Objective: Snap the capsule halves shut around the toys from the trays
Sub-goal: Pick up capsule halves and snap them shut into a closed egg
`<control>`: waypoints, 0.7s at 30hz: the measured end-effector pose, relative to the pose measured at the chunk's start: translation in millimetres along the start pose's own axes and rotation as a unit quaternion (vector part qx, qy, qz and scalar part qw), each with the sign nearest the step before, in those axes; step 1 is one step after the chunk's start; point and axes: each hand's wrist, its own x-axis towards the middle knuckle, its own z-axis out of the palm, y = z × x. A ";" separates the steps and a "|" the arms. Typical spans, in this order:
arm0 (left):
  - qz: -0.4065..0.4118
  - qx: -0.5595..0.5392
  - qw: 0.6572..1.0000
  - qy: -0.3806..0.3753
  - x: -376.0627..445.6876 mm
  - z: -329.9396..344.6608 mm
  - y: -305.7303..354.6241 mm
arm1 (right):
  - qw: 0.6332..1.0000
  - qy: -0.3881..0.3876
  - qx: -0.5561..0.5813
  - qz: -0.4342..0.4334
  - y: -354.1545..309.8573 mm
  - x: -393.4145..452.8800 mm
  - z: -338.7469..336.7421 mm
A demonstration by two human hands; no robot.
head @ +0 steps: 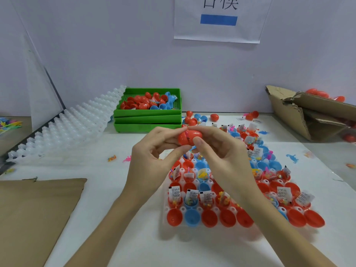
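Note:
A red egg-shaped capsule (189,137) is held up over the table, its two halves pushed together with a bit of toy packet showing at the seam. My left hand (154,153) pinches its left half between thumb and fingers. My right hand (217,149) pinches the right half the same way. Below them lies a white tray (200,209) holding several red and blue capsule halves, many with small toy packets and paper slips standing in them.
Stacked green trays (147,116) with loose red and blue halves stand at the back. A stack of white empty trays (63,130) leans at left. A torn cardboard box (308,112) sits at right, brown cardboard (34,214) at front left. Small toys (292,158) are scattered around.

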 end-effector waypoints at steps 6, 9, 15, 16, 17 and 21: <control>0.034 0.036 0.999 0.011 -1.5 3.0 -2.9 | 0.999 0.003 -0.027 -0.025 2.0 -2.1 0.7; 0.029 0.033 0.999 0.009 -1.0 1.8 -5.1 | 1.000 0.000 -0.013 -0.014 4.6 -2.7 2.1; -0.017 0.002 1.000 -0.006 -0.9 2.6 -3.0 | 0.992 0.007 0.099 0.074 7.2 -1.8 0.9; -0.021 -0.003 1.000 -0.007 -1.2 2.1 -2.1 | 0.988 0.010 0.122 0.089 7.1 -1.9 0.5; -0.020 0.000 1.000 -0.010 -1.0 1.3 -1.5 | 0.986 0.011 0.137 0.098 7.0 -1.7 -0.3; 0.020 0.074 0.997 -0.025 -0.3 -1.2 -0.8 | 0.989 0.003 0.120 0.091 5.9 -0.9 -0.4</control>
